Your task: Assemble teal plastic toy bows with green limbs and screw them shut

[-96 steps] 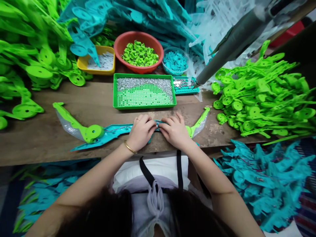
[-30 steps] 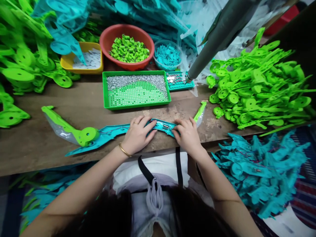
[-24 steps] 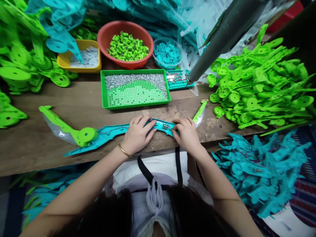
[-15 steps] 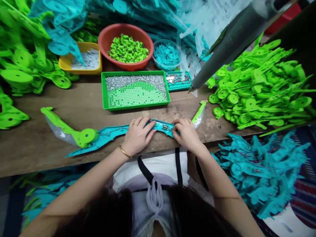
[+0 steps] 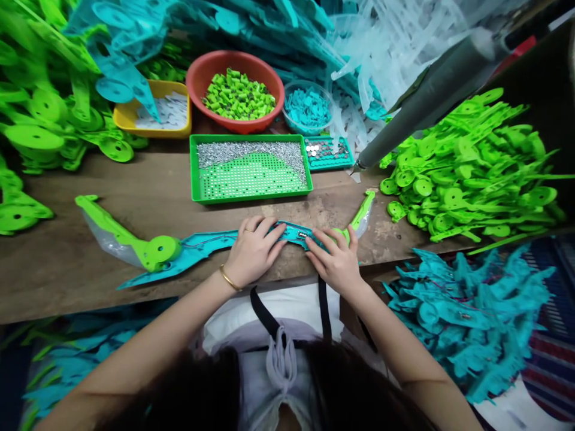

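Note:
A long teal plastic piece with green ends lies across the near edge of the wooden table. A green round-hubbed arm with a clear film part is joined to its left end, and a green tip sticks out at its right. My left hand presses on the piece's middle, fingers flat on top. My right hand holds the same piece just to the right, fingers curled over its edge. Small metal parts show on the teal strip between the two hands.
A green tray of small metal screws sits behind the hands, with a small teal tray beside it. Behind stand a red bowl of green bits, a yellow tub and a clear bowl. Green parts are piled right, teal parts lower right. A grey tool hangs overhead.
My right hand has shifted slightly and now spreads over the piece's right part near the green tip. My left hand stays pressed on the middle. The view has drifted a little.

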Demonstrator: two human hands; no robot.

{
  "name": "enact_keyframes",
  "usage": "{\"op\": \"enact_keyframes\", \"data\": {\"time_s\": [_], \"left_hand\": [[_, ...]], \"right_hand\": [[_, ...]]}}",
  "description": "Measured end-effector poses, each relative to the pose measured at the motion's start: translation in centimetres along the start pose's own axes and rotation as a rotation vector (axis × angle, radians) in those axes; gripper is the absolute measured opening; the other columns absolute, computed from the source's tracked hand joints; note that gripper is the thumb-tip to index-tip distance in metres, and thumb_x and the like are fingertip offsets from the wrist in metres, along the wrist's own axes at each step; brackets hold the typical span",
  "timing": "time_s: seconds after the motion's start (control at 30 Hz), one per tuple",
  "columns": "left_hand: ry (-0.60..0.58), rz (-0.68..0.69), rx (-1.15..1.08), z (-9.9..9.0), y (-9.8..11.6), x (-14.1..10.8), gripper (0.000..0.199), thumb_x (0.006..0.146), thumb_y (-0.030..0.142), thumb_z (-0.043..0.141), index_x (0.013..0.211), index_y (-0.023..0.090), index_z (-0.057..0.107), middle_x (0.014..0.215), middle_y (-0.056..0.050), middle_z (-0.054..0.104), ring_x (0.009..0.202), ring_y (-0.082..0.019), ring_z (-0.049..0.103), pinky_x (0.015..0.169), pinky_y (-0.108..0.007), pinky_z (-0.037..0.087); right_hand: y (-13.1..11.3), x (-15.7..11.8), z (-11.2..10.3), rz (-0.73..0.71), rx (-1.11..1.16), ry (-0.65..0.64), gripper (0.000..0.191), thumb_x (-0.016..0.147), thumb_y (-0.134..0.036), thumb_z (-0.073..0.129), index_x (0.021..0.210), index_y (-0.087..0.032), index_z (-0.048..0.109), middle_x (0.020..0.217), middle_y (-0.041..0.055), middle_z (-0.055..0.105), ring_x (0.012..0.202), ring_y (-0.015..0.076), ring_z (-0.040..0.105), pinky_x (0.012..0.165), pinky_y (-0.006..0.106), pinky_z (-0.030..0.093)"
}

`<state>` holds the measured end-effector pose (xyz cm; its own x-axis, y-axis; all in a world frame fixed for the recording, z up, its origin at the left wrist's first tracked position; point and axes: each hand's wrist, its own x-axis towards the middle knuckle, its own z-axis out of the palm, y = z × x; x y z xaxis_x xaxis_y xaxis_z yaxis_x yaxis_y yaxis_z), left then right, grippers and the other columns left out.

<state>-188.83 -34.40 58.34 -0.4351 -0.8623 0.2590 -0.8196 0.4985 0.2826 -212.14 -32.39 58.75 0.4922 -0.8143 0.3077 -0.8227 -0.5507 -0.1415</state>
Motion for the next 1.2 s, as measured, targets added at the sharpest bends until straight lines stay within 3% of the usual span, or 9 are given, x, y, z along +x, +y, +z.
{"op": "enact_keyframes", "data": {"time_s": [0.17,0.43,0.53,0.63,0.77,0.9,1.0,1.13,1.2], "left_hand": [[0.012,0.012,0.024,-0.2,-0.1,0.2,0.034,0.095,0.035,0.05,0.118,0.016,0.067,0.12,-0.014,0.064,0.11,-0.032,0.049,0.096,-0.048,0.042],[0.09,0.023,0.013,-0.3,0.8,0.8,0.032,0.093,0.031,0.054,0.119,0.016,0.064,0.117,-0.014,0.063,0.109,-0.03,0.05,0.095,-0.048,0.046],[0.165,0.036,-0.03,-1.9,0.1,1.2,0.036,0.093,0.03,0.054,0.126,0.016,0.06,0.12,-0.014,0.06,0.113,-0.028,0.051,0.097,-0.046,0.046],[0.281,-0.005,-0.036,-5.3,-3.2,3.3,0.032,0.093,0.031,0.053,0.119,0.017,0.064,0.12,-0.014,0.06,0.115,-0.028,0.052,0.1,-0.047,0.043],[0.406,-0.204,-0.186,-11.1,-10.2,10.0,0.027,0.086,0.036,0.059,0.102,0.017,0.07,0.111,-0.013,0.065,0.111,-0.028,0.055,0.103,-0.049,0.041],[0.41,-0.58,-0.749,-14.2,-14.6,19.4,0.017,0.075,0.031,0.069,0.083,0.017,0.069,0.093,-0.007,0.07,0.095,-0.023,0.063,0.095,-0.038,0.047],[0.37,-0.667,-0.909,-13.7,-14.6,26.3,0.027,0.075,0.039,0.071,0.081,0.013,0.065,0.082,-0.01,0.069,0.076,-0.02,0.064,0.075,-0.034,0.053],[0.375,-0.79,-1.078,-12.0,-12.5,34.0,0.065,0.072,0.051,0.075,0.119,0.011,0.053,0.097,-0.015,0.066,0.072,-0.021,0.065,0.062,-0.033,0.055],[0.373,-0.842,-1.143,-11.6,-11.5,36.7,0.084,0.066,0.044,0.081,0.133,0.013,0.04,0.1,-0.014,0.064,0.071,-0.022,0.066,0.06,-0.035,0.056]], "right_hand": [[-0.2,-0.5,0.1,0.023,-0.095,-0.001,0.031,0.092,-0.036,0.058,0.122,-0.032,0.064,0.134,0.0038,0.063,0.124,0.0282,0.051,0.116,0.063,0.011],[0.7,1.0,-0.8,0.023,-0.019,0.038,0.029,0.093,-0.036,0.057,0.121,-0.03,0.064,0.125,0.0059,0.068,0.117,0.0269,0.058,0.117,0.06,0.014],[0.8,2.5,-2.1,0.044,0.053,0.083,0.033,0.095,-0.034,0.054,0.126,-0.025,0.059,0.121,0.0078,0.069,0.113,0.0245,0.061,0.118,0.057,0.015],[0.7,4.0,-3.5,0.02,0.099,0.152,0.027,0.096,-0.031,0.052,0.121,-0.023,0.06,0.115,0.0069,0.07,0.106,0.0216,0.064,0.119,0.055,0.015],[0.6,5.2,-4.5,-0.043,0.136,0.177,0.022,0.096,-0.027,0.053,0.116,-0.023,0.061,0.111,0.0058,0.071,0.103,0.0193,0.066,0.118,0.054,0.019],[1.3,6.7,-4.7,-0.111,0.166,0.18,0.022,0.095,-0.023,0.054,0.116,-0.023,0.059,0.106,0.0055,0.071,0.099,0.0194,0.068,0.11,0.053,0.035],[2.1,9.0,-5.0,-0.14,0.194,0.175,0.021,0.095,-0.02,0.052,0.115,-0.023,0.058,0.104,0.0055,0.071,0.098,0.0195,0.068,0.101,0.05,0.045],[2.4,12.5,-5.3,-0.151,0.236,0.151,0.02,0.095,-0.02,0.052,0.114,-0.022,0.058,0.104,0.0055,0.071,0.096,0.02,0.067,0.094,0.046,0.051],[2.1,13.7,-5.3,-0.168,0.253,0.144,0.019,0.095,-0.02,0.052,0.112,-0.021,0.059,0.101,0.0053,0.072,0.093,0.0203,0.067,0.091,0.044,0.053]]}}
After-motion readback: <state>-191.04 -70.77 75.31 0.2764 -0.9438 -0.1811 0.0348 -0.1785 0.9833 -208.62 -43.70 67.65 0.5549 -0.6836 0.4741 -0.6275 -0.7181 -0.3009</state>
